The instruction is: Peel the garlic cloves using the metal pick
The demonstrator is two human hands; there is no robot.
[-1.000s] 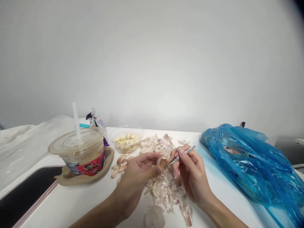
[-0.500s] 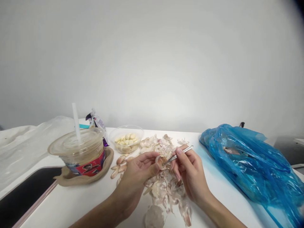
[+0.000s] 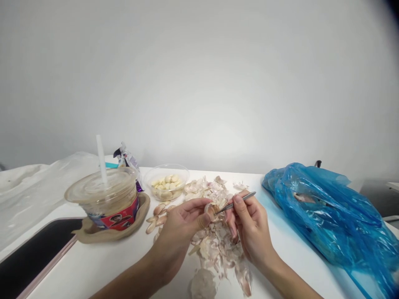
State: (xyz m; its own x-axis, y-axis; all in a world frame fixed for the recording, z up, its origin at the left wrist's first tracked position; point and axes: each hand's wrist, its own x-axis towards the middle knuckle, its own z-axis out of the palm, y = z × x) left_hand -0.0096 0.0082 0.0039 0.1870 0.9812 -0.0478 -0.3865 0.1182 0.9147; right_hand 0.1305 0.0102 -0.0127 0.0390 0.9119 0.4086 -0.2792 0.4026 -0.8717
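My left hand [image 3: 183, 222] pinches a garlic clove [image 3: 210, 210] between thumb and fingers above a heap of papery garlic skins [image 3: 218, 249]. My right hand [image 3: 249, 226] grips thin metal tweezers [image 3: 236, 202] whose tip touches the clove. Both hands hover over the white table [image 3: 102, 265], close together. A small clear bowl [image 3: 166, 186] of peeled cloves sits behind the hands. Several unpeeled cloves [image 3: 157, 218] lie to the left of my left hand.
A plastic drink cup with a straw [image 3: 104, 197] stands on a brown coaster [image 3: 141, 207] at the left. A dark phone or tablet [image 3: 34, 255] lies at the near left. A blue plastic bag [image 3: 330, 216] fills the right side. A snack wrapper [image 3: 127, 160] is behind the cup.
The tweezers' tip has shifted slightly on the clove and their rear end has risen a little. My left hand turned the clove a bit. Everything else stayed put.
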